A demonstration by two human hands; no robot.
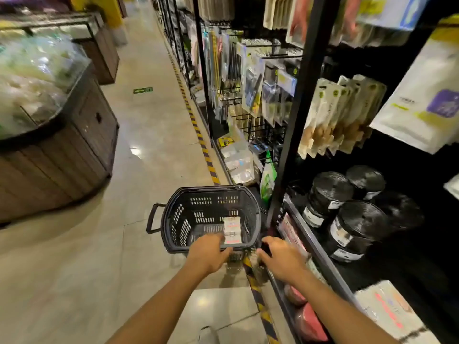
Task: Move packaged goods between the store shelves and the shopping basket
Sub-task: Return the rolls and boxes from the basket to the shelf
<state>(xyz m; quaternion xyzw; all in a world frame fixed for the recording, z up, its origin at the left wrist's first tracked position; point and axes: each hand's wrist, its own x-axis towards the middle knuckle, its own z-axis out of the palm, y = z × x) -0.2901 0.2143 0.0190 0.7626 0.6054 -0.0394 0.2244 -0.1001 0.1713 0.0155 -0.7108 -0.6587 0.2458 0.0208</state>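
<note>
A black plastic shopping basket (173, 212) stands on the floor beside the store shelf (293, 135). Inside it, by the near right wall, lie stacked white packages (232, 230) with red print. My left hand (207, 254) lies over the basket's near rim, fingers curled inside next to the packages and thumb along the rim. My right hand (282, 261) is at the basket's near right corner, its fingers curled round a dark part there; what exactly it holds is blurred.
The shelf on the right carries black rolls (327, 194), hanging packets (335, 115), pink packs (308, 319) and a white box (390, 309). A wooden display bin (74, 145) stands on the left. Yellow-black tape (198, 135) runs along the shelf base.
</note>
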